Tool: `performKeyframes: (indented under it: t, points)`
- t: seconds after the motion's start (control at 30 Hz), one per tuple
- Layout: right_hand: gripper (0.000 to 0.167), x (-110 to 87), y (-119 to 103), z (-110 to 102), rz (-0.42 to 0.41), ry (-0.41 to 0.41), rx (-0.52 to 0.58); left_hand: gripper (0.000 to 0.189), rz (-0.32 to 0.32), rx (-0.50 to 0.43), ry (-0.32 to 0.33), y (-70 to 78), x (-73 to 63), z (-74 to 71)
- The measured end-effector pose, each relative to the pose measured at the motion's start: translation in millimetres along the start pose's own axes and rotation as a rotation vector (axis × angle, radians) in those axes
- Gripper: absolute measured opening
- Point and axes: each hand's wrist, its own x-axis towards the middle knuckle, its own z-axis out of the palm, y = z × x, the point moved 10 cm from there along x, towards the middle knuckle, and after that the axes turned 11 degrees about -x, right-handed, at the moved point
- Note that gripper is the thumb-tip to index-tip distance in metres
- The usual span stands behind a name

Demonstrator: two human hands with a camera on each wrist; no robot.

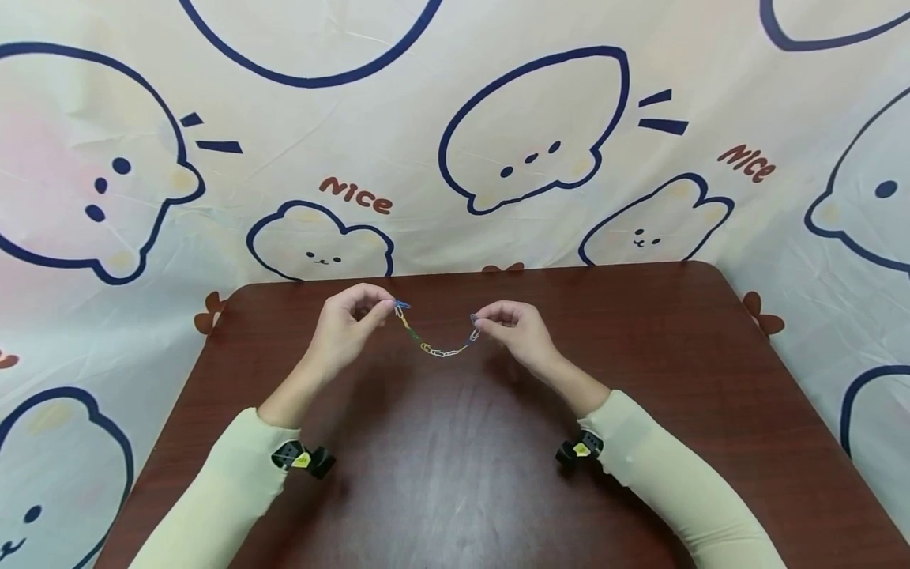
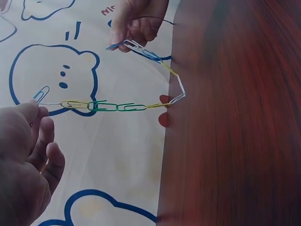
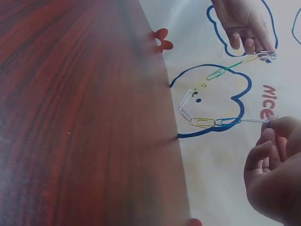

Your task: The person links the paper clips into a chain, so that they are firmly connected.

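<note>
A chain of linked paper clips in blue, white, yellow and green sags in a curve between the two hands, held up over the table. My left hand pinches the blue clip at one end between thumb and index finger; that blue clip sticks up past the fingertips in the left wrist view. At the other end, the thumb and index finger of my right hand pinch the last clip, largely covered by the fingertips. Green clips lie nearer the left hand, and white ones form the bottom of the curve.
Below the hands spreads a dark reddish-brown wooden table. A pale cloth printed with blue cartoon outlines hangs behind and beside it. Each sleeve cuff carries a strapped black wrist camera.
</note>
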Motion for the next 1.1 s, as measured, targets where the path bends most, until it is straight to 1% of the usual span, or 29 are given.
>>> performKeyframes:
  t: [0.3, 0.4, 0.57, 0.73, 0.9, 1.1]
  points:
    - [0.010, 1.2, -29.1, -9.4, -0.051, -0.040, -0.049, 0.009, 0.014, -0.032, -0.022, 6.2, 8.0, 18.7]
    - [0.012, 1.8, -36.7, -11.7, -0.047, -0.053, -0.066, 0.008, 0.020, -0.034, -0.025, 9.1, 10.7, 25.6]
    - [0.012, 2.3, -46.5, -16.4, -0.041, -0.068, -0.076, 0.008, 0.034, -0.036, -0.049, 13.8, 14.7, 38.3]
    - [0.012, 4.0, -58.2, -18.4, -0.056, -0.083, -0.075, 0.007, 0.069, -0.038, -0.063, 19.4, 17.4, 48.1]
    - [0.013, 7.4, -68.4, -18.2, -0.058, -0.092, -0.083, 0.007, 0.115, -0.013, -0.069, 25.6, 20.4, 57.9]
    - [0.015, 10.9, -73.0, -16.2, -0.050, -0.115, -0.104, 0.007, 0.135, -0.013, -0.087, 29.8, 23.3, 69.2]
